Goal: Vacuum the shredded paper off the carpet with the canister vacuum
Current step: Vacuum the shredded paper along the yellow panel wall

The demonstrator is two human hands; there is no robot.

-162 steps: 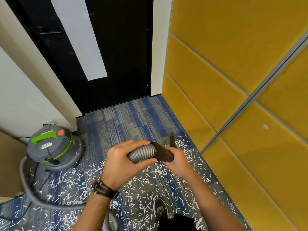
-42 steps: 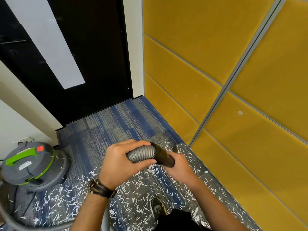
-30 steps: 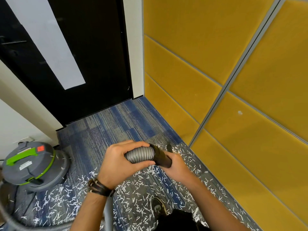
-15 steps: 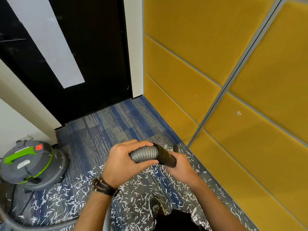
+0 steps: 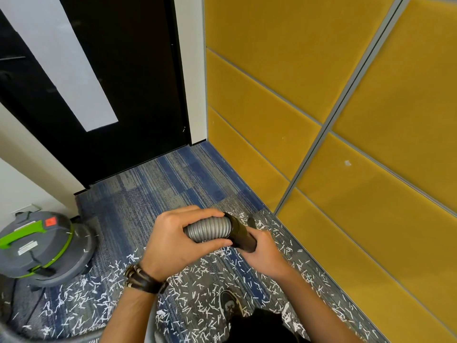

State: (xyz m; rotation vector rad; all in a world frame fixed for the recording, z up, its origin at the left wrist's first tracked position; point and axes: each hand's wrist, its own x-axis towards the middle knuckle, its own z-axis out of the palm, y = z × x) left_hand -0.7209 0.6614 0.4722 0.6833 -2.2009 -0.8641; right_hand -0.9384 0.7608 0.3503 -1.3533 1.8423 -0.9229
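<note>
My left hand (image 5: 173,243) grips the ribbed grey hose (image 5: 210,230) of the vacuum. My right hand (image 5: 264,253) grips the black wand (image 5: 241,235) joined to that hose. The wand's dark tip (image 5: 251,222) shows just past my hands, low over the carpet near the yellow wall. White shredded paper (image 5: 197,290) lies scattered over the blue-grey carpet (image 5: 158,194) under and behind my hands. The grey canister vacuum (image 5: 42,246) with a green handle stands at the left, and its hose runs along the floor at the bottom left.
A black door (image 5: 123,82) closes the far end of the carpet. Yellow wall panels (image 5: 321,120) run along the right side. A white wall stands behind the canister. My shoe (image 5: 230,305) is on the carpet below my hands. The carpet strip near the door has no shreds.
Over the last second my hands and the wand shifted slightly forward and right along the yellow wall. The grip of both hands is unchanged. The canister stays in place.
</note>
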